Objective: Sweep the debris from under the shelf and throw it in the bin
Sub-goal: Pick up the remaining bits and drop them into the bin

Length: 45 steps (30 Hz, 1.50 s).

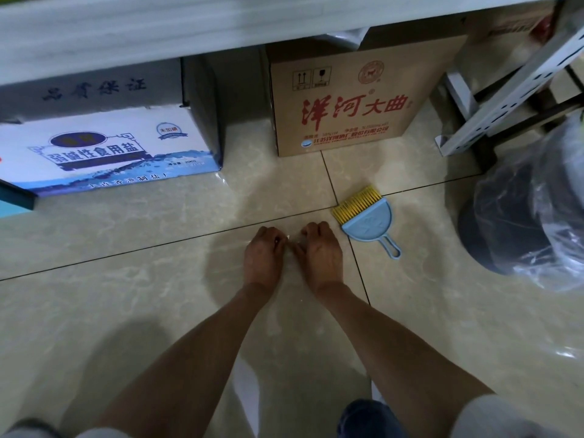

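Head view: both hands are down on the floor tile [126, 298], side by side in front of the shelf
Grip: left hand [264, 252] and right hand [320, 248] have fingers curled inward toward each other around something small, pale and glossy [292, 240], probably a scrap of clear plastic film; whether they truly pinch it I cannot tell, as the fingertips are hidden
Likely reason: film lies flat on smooth tile and a brush would slide over it, so gathering it by hand seems sensible
Brush set: a small light-blue plastic dustpan [369, 221] lies just right of the right hand, untouched, handle toward the person, with yellow bristles [355, 199] at its far edge
Bin: dark round bin [505, 222] with a crinkled clear liner, well to the right
Shelf: pale metal shelf [221, 23] above a brown cardboard carton [347, 99] and a glossy white-and-blue salt box [104, 153]
Floor: polished beige marbled tile with dark grout lines
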Tool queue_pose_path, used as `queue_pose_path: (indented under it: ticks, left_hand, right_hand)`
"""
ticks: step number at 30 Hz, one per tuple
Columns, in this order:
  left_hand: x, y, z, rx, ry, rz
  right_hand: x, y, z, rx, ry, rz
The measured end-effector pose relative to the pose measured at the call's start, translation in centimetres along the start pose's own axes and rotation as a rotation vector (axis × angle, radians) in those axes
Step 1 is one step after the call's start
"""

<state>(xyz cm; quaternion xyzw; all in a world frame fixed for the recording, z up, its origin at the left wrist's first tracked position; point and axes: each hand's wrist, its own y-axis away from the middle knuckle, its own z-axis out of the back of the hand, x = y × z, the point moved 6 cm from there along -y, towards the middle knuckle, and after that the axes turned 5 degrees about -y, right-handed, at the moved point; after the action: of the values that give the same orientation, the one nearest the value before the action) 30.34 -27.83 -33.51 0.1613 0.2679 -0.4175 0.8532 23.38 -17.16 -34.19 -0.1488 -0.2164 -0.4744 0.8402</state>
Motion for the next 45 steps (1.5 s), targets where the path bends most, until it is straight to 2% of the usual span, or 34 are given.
queue_pose_path:
  ticks: [4, 12, 17, 21, 28, 36, 39, 45]
  left_hand:
    - [-0.4, 0.1, -0.1, -0.003, -0.029, -0.004]
    - [-1.0, 0.3, -0.6, 0.028, -0.073, -0.050]
    - [-2.2, 0.2, -1.3, 0.052, -0.086, -0.083]
    - [-3.3, 0.6, -2.4, 0.071, -0.074, -0.140]
    - [-3.7, 1.0, -3.2, 0.051, -0.052, -0.153]
    - [-3.9, 0.4, -3.3, 0.002, -0.053, -0.039]
    - [-4.4, 0.1, -3.1, 0.000, -0.120, -0.001]
    - [-5.1, -1.1, -3.6, 0.080, -0.363, -0.289]
  right_hand:
    - [0.2, -0.4, 0.2, 0.011, 0.007, -0.086]
    - [-0.7, 0.2, 1.4, 0.022, 0.307, 0.011]
    - [-3.7, 2.2, 2.5, 0.007, 0.271, 0.020]
    - [-5.4, 2.7, 2.8, 0.021, 0.090, -0.001]
    - [-6.4, 2.3, 4.1, -0.058, -0.238, -0.245]
    - [-7.0, 2.5, 4.4, -0.080, -0.334, -0.321]
    - [-7.0, 2.6, 4.5, -0.092, -0.349, -0.330]
    - [-7.4, 2.3, 4.8, -0.107, -0.442, -0.429]
